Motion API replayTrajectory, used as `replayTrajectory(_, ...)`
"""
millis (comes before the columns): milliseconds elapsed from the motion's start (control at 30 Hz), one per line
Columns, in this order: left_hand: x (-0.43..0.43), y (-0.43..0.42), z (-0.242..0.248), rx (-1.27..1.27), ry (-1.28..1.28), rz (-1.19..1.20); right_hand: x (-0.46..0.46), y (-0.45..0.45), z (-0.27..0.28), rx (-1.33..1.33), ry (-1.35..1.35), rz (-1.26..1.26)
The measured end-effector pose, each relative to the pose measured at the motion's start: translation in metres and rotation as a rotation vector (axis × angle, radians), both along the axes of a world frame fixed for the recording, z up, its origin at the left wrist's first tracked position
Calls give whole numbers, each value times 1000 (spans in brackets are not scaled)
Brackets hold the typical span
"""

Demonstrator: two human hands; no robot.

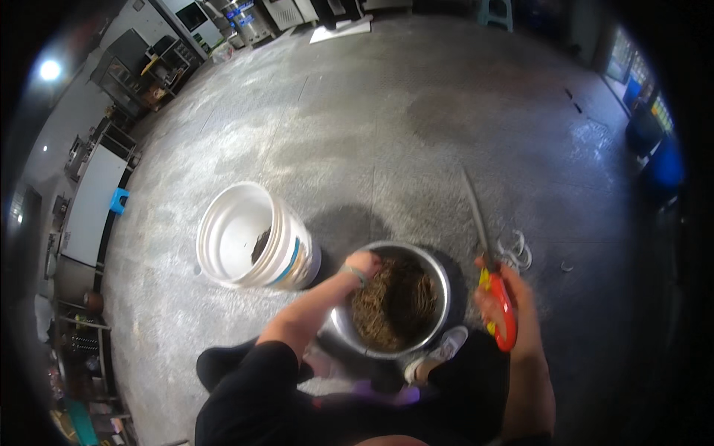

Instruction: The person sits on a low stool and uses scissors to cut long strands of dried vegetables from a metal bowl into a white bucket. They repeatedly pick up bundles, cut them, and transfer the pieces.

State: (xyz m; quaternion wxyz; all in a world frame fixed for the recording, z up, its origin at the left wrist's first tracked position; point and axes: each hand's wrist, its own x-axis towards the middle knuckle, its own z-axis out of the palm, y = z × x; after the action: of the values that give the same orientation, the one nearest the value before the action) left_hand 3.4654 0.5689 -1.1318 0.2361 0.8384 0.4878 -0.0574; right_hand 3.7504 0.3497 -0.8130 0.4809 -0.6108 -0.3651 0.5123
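Observation:
A round metal basin (443,279) stands on the floor between my feet. Tangled brown, fibrous plant-like material (371,312) fills much of it, with a darker mass on the right side. My left hand (362,262) reaches over the basin's upper left rim, its fingertips down at the material; whether they grip any is hidden. Right of the basin, my right hand (505,295) grips the red and yellow handle of a long-bladed cutting tool (477,214), its grey blade pointing away from me. A white plastic bucket (290,245) at the left holds a little dark material.
White curled strips (516,251) lie on the concrete floor (357,111) beyond my right hand. A small blue stool (119,200) and metal-framed tables (95,206) line the left wall. Blue barrels (664,167) stand far right. A person's dark-clothed legs (337,11) show at the back.

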Motion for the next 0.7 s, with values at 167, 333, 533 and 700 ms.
replayTrajectory(167,-30,-7,60,-483,-480,456,2,-8,-12,5,37,-136)
replayTrajectory(333,-44,-24,104,-845,-685,464,0,-23,-14,109,-96,-42)
replayTrajectory(533,-25,-37,99,-865,-1160,623,5,-26,-20,154,-185,-44)
replayTrajectory(700,35,-58,32,-1221,-1145,556,8,-21,-25,212,-245,-19)
